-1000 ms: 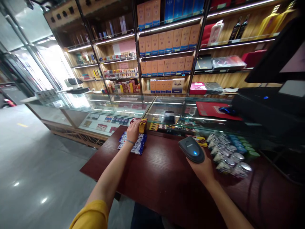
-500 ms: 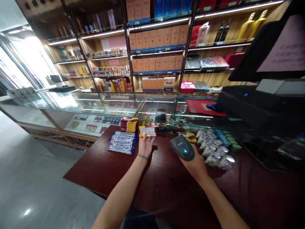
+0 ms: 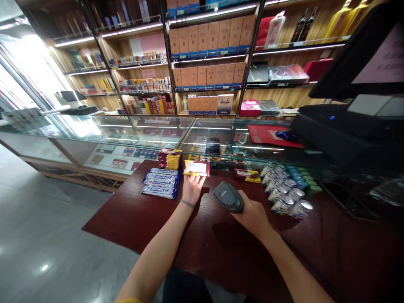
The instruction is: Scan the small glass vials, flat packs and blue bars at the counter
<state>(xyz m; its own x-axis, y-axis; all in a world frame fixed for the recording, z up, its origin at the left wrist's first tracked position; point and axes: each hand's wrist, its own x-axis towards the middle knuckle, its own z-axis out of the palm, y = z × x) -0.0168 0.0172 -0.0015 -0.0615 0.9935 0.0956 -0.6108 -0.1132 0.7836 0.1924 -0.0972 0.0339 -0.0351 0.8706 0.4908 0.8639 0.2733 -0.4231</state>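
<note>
Left hand (image 3: 191, 190): fingers grip a packet (image 3: 196, 168)
Right hand (image 3: 252, 211): fingers clasp a scanner (image 3: 228, 197)
Scan: seemingly underway; next calls for steady aim

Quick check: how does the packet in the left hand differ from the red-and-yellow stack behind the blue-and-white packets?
The held packet is a single one; the stack is many piled up.
The held packet is in the left hand; the stack sits untouched on the table.
The held packet shows a face with a large white panel; the stack mainly shows its layered edges.
Both have red and yellow wrapping.
</note>
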